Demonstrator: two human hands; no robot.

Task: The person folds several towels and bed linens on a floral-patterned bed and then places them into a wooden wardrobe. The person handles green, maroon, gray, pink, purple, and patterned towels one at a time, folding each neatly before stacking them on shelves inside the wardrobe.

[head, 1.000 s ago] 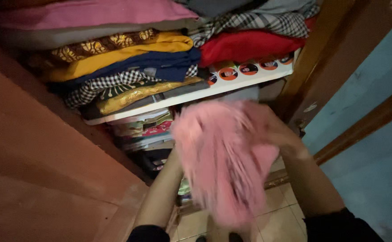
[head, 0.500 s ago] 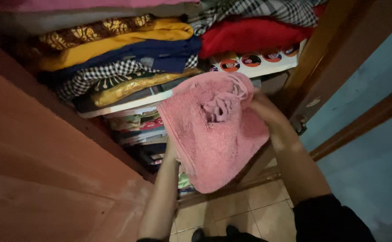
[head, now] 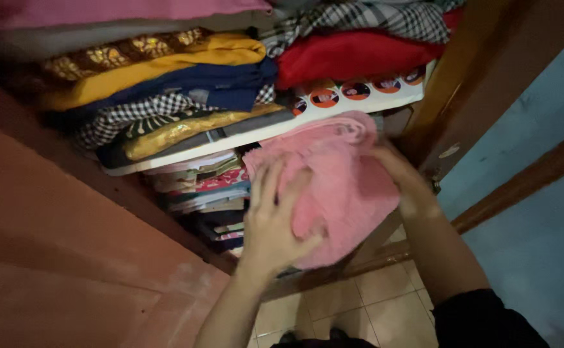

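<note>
Folded pink towel (head: 340,174) gripped between left hand (head: 272,222) spread flat on front and right hand (head: 401,174) clasping 3 o'clock edge; folding done; not yet inside wardrobe shelf (head: 262,132) at 12 o'clock.

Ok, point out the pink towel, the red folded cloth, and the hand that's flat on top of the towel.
pink towel (head: 346,174), head view, on its fuzzy upper face between the hands.
red folded cloth (head: 353,55), head view, on its front fold on the shelf.
left hand (head: 272,222), head view, on the back of the hand.
</note>
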